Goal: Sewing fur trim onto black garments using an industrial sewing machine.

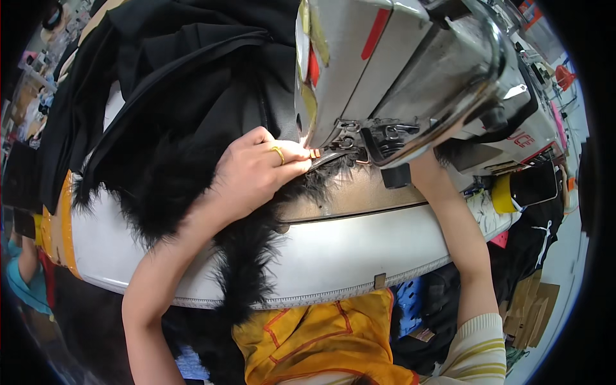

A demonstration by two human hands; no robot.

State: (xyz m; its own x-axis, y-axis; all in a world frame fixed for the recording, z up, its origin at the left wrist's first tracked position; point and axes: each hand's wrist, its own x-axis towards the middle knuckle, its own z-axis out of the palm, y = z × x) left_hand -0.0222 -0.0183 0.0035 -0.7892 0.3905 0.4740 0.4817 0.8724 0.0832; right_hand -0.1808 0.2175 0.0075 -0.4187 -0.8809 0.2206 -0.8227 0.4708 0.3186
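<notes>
Black feather-trimmed fabric (212, 96) lies left of the sewing machine (417, 70), its edge reaching the needle. The left hand (247, 170) pinches that edge; the right hand (422, 169), mostly behind the machine, has an unreadable grip. Bare white table (346, 253) fronts the machine, ending at a ruler strip (333, 297).

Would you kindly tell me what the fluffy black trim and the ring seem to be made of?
Fluffy black trim: probably feather, soft-looking and matte, given its wispy fringe; fur remains possible.
Ring: likely metal, polished, from its gold-coloured shine.
</notes>
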